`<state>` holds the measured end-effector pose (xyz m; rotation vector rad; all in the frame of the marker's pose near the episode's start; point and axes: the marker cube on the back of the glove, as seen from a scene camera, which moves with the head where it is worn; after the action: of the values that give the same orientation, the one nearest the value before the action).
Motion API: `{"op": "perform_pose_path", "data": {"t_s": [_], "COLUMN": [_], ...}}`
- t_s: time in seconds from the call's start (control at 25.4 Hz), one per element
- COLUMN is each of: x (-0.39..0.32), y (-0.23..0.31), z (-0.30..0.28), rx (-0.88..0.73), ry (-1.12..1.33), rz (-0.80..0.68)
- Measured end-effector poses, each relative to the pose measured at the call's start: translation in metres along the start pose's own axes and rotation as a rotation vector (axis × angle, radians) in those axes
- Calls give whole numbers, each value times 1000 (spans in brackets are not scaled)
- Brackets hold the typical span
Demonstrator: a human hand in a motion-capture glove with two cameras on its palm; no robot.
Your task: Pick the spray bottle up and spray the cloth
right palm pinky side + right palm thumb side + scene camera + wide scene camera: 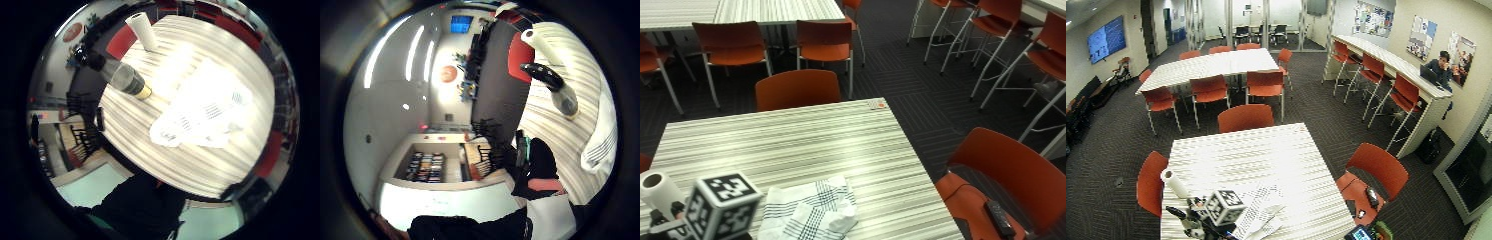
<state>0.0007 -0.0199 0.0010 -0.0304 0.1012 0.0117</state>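
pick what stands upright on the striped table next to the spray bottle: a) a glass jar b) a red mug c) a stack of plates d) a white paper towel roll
d, a white paper towel roll stands upright on the striped grey-and-white table, close beside the dark spray bottle with the black trigger head; the white cloth with dark stripes lies apart from both.

Striped table [786, 145]; paper towel roll [656, 189] upright nr its left edge. Orange chairs: one [798, 88] tucked at far side, one [1003, 172] at right w/ black remote [999, 217] on seat. Small card [875, 104] at far table corner.
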Motion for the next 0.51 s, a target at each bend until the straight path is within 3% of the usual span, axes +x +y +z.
{"op": "perform_pose_path", "data": {"t_s": [0.24,0.51], "x": [-9,-41], "y": [-23,-21], "z": [23,22], "rx": [-77,-38], "ry": [138,211], "rz": [9,-68]}}
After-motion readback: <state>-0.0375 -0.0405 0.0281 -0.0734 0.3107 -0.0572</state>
